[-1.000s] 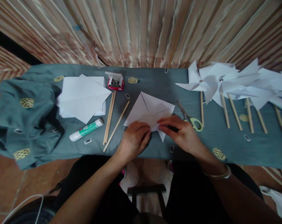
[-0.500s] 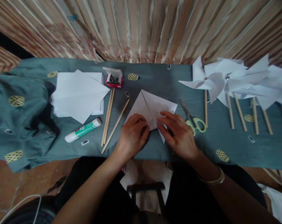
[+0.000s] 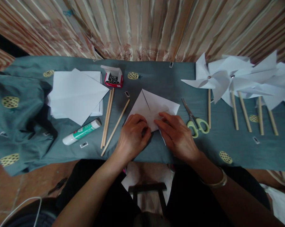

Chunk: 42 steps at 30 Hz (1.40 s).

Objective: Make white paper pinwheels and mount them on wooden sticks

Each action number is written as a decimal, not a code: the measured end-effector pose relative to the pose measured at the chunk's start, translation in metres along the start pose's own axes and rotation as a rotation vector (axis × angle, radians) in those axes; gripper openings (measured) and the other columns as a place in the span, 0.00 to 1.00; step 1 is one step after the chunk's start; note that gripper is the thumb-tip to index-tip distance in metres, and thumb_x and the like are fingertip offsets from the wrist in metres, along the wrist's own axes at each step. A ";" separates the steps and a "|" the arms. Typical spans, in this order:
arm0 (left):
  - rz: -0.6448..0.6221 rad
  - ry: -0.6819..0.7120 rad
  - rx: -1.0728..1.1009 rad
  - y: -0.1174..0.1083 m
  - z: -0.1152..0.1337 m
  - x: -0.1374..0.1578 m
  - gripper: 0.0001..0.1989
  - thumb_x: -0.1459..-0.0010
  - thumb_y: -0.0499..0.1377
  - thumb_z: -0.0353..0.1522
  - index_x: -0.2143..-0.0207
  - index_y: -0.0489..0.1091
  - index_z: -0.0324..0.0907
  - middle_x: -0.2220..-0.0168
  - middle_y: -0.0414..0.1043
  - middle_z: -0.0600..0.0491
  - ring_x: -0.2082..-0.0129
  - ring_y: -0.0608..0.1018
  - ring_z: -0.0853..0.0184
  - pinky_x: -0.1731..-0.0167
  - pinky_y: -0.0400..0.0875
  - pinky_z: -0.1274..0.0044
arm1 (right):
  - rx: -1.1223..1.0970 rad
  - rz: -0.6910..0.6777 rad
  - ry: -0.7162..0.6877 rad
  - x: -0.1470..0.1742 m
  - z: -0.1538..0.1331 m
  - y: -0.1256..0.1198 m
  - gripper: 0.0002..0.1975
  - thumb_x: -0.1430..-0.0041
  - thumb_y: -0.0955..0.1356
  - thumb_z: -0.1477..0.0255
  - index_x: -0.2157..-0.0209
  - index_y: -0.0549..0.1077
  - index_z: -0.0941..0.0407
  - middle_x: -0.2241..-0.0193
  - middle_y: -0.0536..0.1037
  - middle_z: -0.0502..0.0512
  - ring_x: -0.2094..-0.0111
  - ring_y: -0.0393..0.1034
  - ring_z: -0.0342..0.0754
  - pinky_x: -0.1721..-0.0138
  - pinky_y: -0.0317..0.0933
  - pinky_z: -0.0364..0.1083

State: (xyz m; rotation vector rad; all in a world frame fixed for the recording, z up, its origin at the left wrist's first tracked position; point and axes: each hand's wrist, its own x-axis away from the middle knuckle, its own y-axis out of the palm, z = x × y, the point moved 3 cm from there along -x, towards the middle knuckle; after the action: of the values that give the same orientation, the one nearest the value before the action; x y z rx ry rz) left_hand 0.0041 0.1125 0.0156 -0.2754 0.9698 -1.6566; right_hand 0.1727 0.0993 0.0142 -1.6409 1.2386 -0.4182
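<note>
A square white sheet of paper (image 3: 156, 102) with cut slits running in from its corners lies on the cloth in front of me. My left hand (image 3: 134, 134) has its fingers curled at the near left edge of the sheet, thumb and fingertips pinched there. Over the right part of the paper is my right hand (image 3: 177, 134), its fingertips and thumb drawn in on a paper flap near the middle. The fingers partly hide the sheet's near side. Green-handled scissors (image 3: 194, 121) lie just right of my right hand.
Left of the sheet are wooden sticks (image 3: 116, 127), a glue stick (image 3: 82, 131), a stack of white paper (image 3: 76, 93) and an opened red box of metal pins (image 3: 114, 77). Several paper pinwheels (image 3: 213, 78) on sticks lie at the right. A curtain (image 3: 142, 28) hangs behind the table.
My right hand has shifted slightly left over the paper, its fingers closer together. My left hand stays nearly in place. The view has moved slightly.
</note>
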 end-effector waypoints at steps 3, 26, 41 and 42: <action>0.001 0.014 -0.013 0.000 0.000 0.000 0.07 0.42 0.57 0.27 0.74 0.71 0.39 0.67 0.71 0.49 0.64 0.74 0.64 0.63 0.73 0.71 | 0.011 0.003 -0.014 0.000 0.000 0.001 0.17 0.34 0.61 0.78 0.48 0.74 0.57 0.45 0.72 0.63 0.49 0.68 0.55 0.47 0.67 0.56; -0.075 -0.004 -0.063 0.003 -0.001 -0.004 0.07 0.42 0.57 0.27 0.74 0.71 0.39 0.66 0.72 0.48 0.64 0.73 0.63 0.63 0.72 0.70 | 0.093 0.021 -0.049 -0.007 -0.003 0.009 0.18 0.35 0.59 0.79 0.48 0.73 0.58 0.42 0.68 0.65 0.44 0.63 0.58 0.43 0.64 0.57; -0.084 -0.014 -0.072 0.001 -0.001 -0.002 0.06 0.43 0.57 0.27 0.73 0.71 0.39 0.66 0.72 0.48 0.64 0.74 0.62 0.62 0.72 0.70 | -0.143 0.065 0.097 -0.007 0.015 -0.008 0.22 0.34 0.59 0.75 0.40 0.66 0.52 0.38 0.65 0.59 0.37 0.60 0.54 0.37 0.58 0.60; -0.086 -0.013 -0.070 0.001 -0.001 -0.002 0.06 0.43 0.58 0.27 0.73 0.71 0.39 0.66 0.72 0.48 0.64 0.74 0.63 0.62 0.72 0.70 | -0.115 0.084 0.122 -0.009 0.020 -0.012 0.23 0.34 0.59 0.74 0.38 0.64 0.54 0.38 0.65 0.61 0.36 0.59 0.55 0.36 0.56 0.61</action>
State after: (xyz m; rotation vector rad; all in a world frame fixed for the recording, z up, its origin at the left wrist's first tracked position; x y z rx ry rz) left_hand 0.0049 0.1151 0.0146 -0.3794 1.0191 -1.6990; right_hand 0.1902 0.1166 0.0184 -1.6733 1.4399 -0.4061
